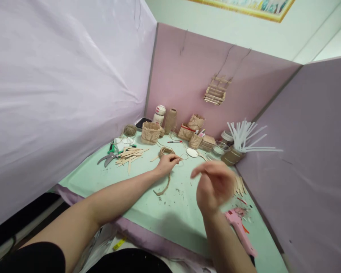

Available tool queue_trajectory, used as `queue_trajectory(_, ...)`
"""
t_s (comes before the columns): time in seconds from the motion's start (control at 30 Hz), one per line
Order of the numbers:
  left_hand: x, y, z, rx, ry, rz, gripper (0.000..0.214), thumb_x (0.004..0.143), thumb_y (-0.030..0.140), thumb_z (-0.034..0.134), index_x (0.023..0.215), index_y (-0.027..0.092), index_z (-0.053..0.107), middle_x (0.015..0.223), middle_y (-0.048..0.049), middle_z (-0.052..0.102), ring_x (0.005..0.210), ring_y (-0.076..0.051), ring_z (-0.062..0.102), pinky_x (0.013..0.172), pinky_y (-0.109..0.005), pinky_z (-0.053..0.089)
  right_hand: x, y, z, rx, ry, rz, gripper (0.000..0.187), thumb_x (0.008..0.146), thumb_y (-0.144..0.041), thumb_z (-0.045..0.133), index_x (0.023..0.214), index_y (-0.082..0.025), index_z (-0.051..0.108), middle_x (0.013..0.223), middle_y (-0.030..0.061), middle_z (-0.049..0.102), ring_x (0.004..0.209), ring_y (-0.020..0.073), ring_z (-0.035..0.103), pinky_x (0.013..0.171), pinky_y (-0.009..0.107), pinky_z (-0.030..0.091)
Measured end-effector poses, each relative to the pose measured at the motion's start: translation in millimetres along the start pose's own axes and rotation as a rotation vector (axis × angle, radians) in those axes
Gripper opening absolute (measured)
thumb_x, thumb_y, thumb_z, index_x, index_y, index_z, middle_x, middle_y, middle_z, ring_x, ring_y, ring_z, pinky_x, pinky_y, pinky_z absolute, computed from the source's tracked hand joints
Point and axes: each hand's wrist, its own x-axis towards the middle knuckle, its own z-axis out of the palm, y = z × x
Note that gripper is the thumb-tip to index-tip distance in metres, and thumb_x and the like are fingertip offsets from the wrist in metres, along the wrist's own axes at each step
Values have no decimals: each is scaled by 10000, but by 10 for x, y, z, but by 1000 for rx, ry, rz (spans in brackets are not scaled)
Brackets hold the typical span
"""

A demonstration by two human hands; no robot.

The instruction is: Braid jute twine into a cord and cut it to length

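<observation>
My left hand is closed in a pinch over the middle of the table, with a thin strand of twine looping out past the fingertips. Right behind it lies a round coil of brown rope. A thicker rope end curves out from beneath the wrist onto the tabletop. My right hand is raised above the table, its fingers bent and smeared by motion. Whether it holds anything cannot be made out. The pink glue gun lies below and right of it.
Pruning shears and flat wooden sticks lie left. Behind stand a woven basket, a wrapped bottle and a white-lidded jar. A pot of white glue sticks stands right. A small wooden swing hangs on the partition.
</observation>
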Motion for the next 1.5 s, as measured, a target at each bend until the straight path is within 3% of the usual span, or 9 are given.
queue_trajectory(0.07,-2,25,-8,8,20,7,276,756,347,559,835,118,690,718,-47,649,678,-139,544,643,-253,417,48,184,150,83,-83,-109,195,839,-350,499,857,-177,588,815,41,562,666,122,531,586,277,505)
queue_trajectory(0.17,4,27,-10,9,40,17,264,768,337,548,837,122,685,730,-44,654,692,-141,547,650,-253,428,34,455,326,137,-238,-249,74,795,-241,536,803,-192,591,837,56,533,725,146,530,643,296,482)
queue_trajectory(0.3,8,5,6,-30,56,10,235,763,304,550,849,127,679,797,-52,669,753,-151,571,702,-261,450,-68,632,451,16,-350,-237,151,797,-231,520,886,-199,638,900,72,502,831,176,515,752,322,457)
queue_trajectory(0.67,-21,81,-1,74,31,-16,263,763,338,545,799,121,689,695,-40,642,656,-136,540,617,-244,417,-111,757,542,-24,-313,-195,285,853,-248,454,1106,-221,583,984,85,479,825,165,519,708,301,459)
queue_trajectory(0.8,-9,23,6,106,5,9,228,763,292,535,795,131,692,682,-32,642,655,-132,540,628,-240,416,-95,767,553,-16,-404,-183,190,860,-272,454,933,-214,620,910,65,498,851,177,506,751,315,440)
queue_trajectory(0.97,-5,-16,22,134,-42,58,203,759,249,526,788,135,691,667,-26,637,657,-131,536,636,-239,415,-99,790,591,151,-375,47,162,851,-291,446,776,-191,549,816,41,523,791,168,500,736,309,417)
queue_trajectory(1.2,-23,-5,32,166,-110,51,226,762,235,502,825,133,693,654,-23,631,638,-128,534,622,-231,406,-145,853,642,302,-362,346,185,786,-363,499,775,-184,544,792,22,570,742,157,502,704,292,400)
queue_trajectory(1.37,-36,3,53,209,-172,51,238,763,255,490,798,146,698,614,-7,610,610,-124,511,605,-229,384,-170,908,704,399,-342,562,245,740,-424,538,761,-181,555,682,-1,554,628,136,474,584,260,396)
queue_trajectory(1.5,-56,-4,58,256,-146,32,247,757,277,489,753,146,698,631,-13,619,626,-130,506,617,-235,371,-179,941,714,466,-409,667,277,704,-450,575,748,-177,562,645,-14,526,554,113,440,504,239,376)
